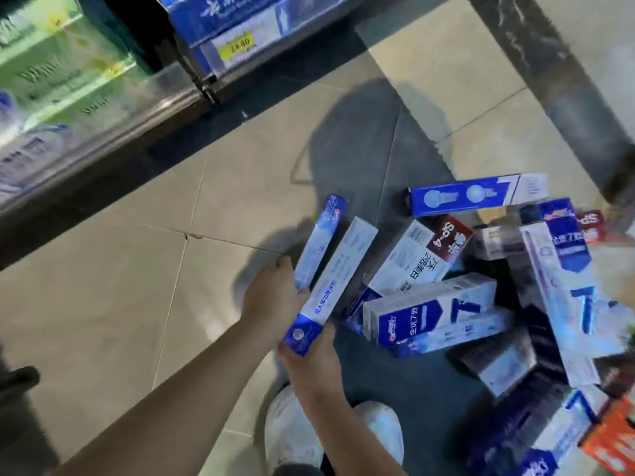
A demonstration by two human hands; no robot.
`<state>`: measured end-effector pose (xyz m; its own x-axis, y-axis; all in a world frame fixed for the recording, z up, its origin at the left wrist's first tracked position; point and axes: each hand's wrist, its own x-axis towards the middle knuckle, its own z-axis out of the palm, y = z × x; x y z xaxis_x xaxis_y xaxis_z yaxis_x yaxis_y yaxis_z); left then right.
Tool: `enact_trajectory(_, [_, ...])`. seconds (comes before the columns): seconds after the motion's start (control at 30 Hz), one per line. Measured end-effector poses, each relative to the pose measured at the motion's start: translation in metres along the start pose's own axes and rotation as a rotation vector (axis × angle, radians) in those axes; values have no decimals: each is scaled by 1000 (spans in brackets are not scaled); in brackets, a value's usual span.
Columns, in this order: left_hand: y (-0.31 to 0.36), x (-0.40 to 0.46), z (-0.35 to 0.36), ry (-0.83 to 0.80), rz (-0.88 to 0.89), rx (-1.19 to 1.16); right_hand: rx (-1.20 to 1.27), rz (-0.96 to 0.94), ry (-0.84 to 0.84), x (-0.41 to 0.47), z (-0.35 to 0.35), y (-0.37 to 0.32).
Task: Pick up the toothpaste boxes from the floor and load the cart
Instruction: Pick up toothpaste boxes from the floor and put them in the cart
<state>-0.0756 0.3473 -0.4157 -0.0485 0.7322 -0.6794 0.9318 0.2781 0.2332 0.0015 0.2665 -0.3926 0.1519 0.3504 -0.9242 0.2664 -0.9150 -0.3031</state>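
Two long blue-and-white toothpaste boxes are held side by side above the floor tiles. My left hand grips them from the left, its fingers curled behind them. My right hand holds the near end of the right-hand box from below, with the thumb on its blue end. To the right, a loose pile of several toothpaste boxes lies on the floor, blue, white and dark red, some overlapping. No cart is clearly in view.
A low shelf unit with packaged goods and a yellow price tag runs along the upper left. A dark band crosses the floor at the upper right. My white shoe stands just below the hands. Beige floor tiles lie to the left.
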Motion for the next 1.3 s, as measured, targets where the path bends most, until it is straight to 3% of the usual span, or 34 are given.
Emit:
enact_trajectory(0.27, [-8, 17, 4, -12, 59, -112, -21, 17, 180, 14, 9, -9])
enact_trajectory(0.5, [-4, -30, -51, 85, -118, -339, -70, -51, 154, -40, -35, -27])
enact_trajectory(0.7, [-1, -121, -147, 69, -170, -512, -87, -146, 164, -145, -68, -85])
enact_trajectory(1.03, [22, -327, -302, 122, -182, -706, -514, -395, 36, -363, -147, -189])
enact_trajectory(1.3, [20, -506, -361, 333, -270, -811, -740, -557, -75, -531, -164, -184])
